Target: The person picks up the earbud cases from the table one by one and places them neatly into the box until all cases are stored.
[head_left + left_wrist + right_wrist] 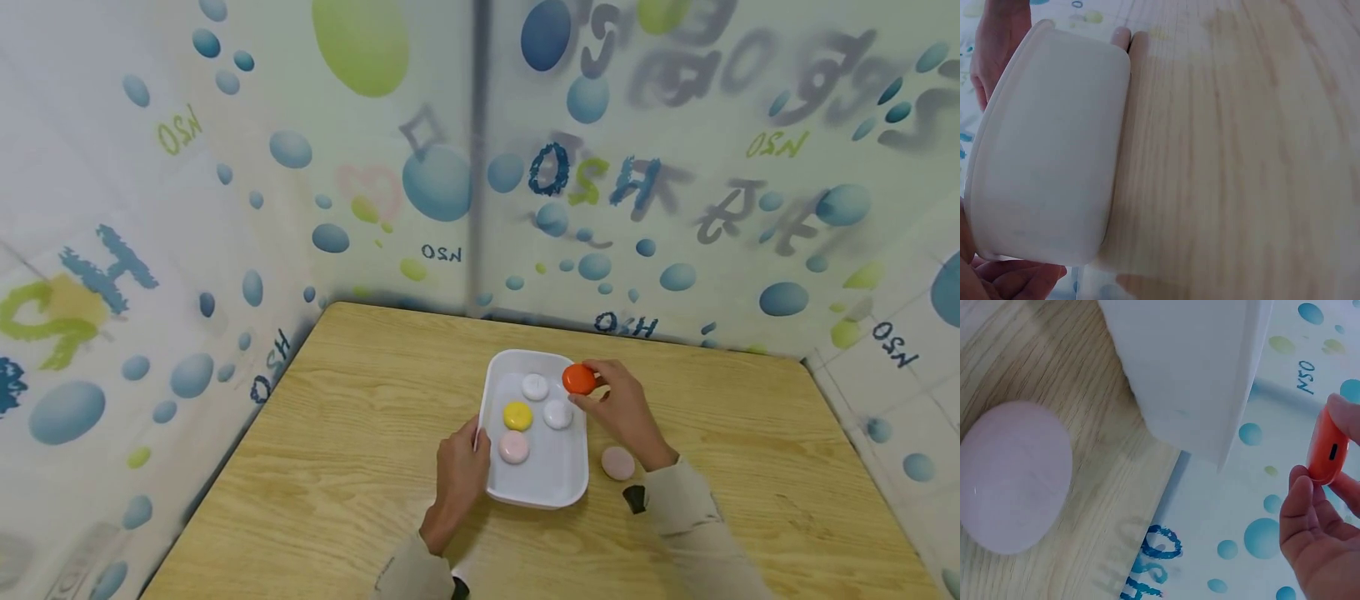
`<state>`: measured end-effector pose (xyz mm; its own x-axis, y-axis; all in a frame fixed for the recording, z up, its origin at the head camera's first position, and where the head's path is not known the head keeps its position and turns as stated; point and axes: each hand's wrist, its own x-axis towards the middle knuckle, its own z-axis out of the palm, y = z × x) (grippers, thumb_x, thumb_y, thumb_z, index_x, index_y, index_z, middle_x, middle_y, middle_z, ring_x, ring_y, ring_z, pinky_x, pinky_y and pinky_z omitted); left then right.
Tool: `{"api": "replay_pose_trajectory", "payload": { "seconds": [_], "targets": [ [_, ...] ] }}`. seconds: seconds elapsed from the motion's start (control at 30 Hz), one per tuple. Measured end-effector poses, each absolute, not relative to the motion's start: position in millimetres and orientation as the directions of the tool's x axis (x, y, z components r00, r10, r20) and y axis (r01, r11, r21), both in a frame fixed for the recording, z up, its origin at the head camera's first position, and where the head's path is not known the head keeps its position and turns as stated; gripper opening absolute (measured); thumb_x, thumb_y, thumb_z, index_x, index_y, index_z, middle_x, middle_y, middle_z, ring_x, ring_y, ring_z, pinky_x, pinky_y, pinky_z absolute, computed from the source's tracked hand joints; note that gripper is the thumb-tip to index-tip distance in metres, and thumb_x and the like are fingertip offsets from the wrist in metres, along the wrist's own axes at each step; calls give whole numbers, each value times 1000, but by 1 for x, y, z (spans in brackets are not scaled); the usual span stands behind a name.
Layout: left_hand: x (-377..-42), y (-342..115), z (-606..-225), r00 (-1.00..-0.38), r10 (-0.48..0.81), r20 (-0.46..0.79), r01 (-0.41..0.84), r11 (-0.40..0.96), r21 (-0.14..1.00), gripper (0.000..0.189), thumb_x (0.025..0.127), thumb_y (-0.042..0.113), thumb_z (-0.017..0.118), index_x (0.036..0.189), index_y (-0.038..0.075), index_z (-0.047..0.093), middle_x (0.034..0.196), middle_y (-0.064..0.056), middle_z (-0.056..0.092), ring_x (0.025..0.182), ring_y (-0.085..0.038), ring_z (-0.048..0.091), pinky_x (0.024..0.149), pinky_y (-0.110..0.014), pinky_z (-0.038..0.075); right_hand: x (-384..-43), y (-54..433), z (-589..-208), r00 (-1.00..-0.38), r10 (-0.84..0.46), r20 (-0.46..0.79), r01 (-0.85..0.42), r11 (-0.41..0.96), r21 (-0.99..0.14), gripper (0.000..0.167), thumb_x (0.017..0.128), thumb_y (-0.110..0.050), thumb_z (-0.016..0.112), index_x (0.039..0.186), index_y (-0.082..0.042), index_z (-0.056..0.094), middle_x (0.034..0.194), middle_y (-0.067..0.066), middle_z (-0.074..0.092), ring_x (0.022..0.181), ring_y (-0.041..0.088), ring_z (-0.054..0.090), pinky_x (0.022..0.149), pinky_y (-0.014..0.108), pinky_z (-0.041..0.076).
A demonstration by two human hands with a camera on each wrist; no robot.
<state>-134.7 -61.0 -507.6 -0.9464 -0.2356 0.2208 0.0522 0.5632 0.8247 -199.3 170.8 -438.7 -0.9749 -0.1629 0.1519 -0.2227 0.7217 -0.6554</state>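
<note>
A white plastic tray (pixel 536 487) stands on the table, with two white round discs (pixel 535 387), a yellow disc (pixel 518 416) and a pale pink disc (pixel 514 447) inside. My left hand (pixel 459 471) grips the tray's left side, thumb at the rim and fingers beneath it in the left wrist view. Above the tray's far right corner, my right hand (pixel 624 410) pinches a glossy orange-red disc (pixel 578 379) between thumb and fingers. The right wrist view shows a small dark slot in the edge of that disc (pixel 1327 447). What the discs are, I cannot tell.
Another pale pink disc (pixel 618 463) lies on the wooden table (pixel 360 433), right of the tray and below my right wrist. Patterned curtains (pixel 390 208) with blue and green dots hang behind the table and at both sides.
</note>
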Motion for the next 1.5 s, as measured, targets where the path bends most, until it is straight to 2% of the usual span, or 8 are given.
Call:
{"api": "replay_pose_trajectory", "payload": {
  "seconds": [0.23,0.47,0.6,0.9,1.5],
  "targets": [
    [-135,-61,-507,-941,-245,232,56,566,822,29,90,3,60,117,1,72,87,-15,75,70,-15,63,59,-35,52,-190,161,-438,-967,-192,168,-255,710,-656,59,81,-12,81,134,-2,58,122,16,60,103,29,60,77,36,52],
    [-135,-60,-506,-942,-245,231,51,574,817,29,90,4,60,117,2,72,88,-14,75,72,-19,66,61,-38,53,-182,154,-440,-966,-202,162,-258,713,-651,57,79,-10,82,131,-3,60,121,14,60,101,27,58,79,39,55],
    [-136,-60,-507,-941,-245,234,50,582,812,29,90,4,60,116,3,73,87,-14,75,72,-20,67,61,-39,53,-178,152,-443,-963,-213,163,-267,719,-642,58,78,-10,83,131,-3,60,120,14,61,100,26,58,77,37,54],
    [-137,-59,-508,-946,-240,215,43,568,822,29,91,3,60,117,3,72,85,-12,75,70,-15,63,60,-35,52,-173,151,-453,-964,-240,110,-253,716,-651,57,78,-13,84,130,-5,61,120,11,61,99,24,58,76,31,51],
    [-135,-60,-508,-941,-245,233,53,574,817,30,90,3,60,117,2,72,89,-15,76,74,-21,68,62,-40,53,-164,142,-468,-958,-283,53,-252,736,-629,53,76,-15,86,124,-7,65,116,5,64,95,23,58,75,29,49]
  ]
}}
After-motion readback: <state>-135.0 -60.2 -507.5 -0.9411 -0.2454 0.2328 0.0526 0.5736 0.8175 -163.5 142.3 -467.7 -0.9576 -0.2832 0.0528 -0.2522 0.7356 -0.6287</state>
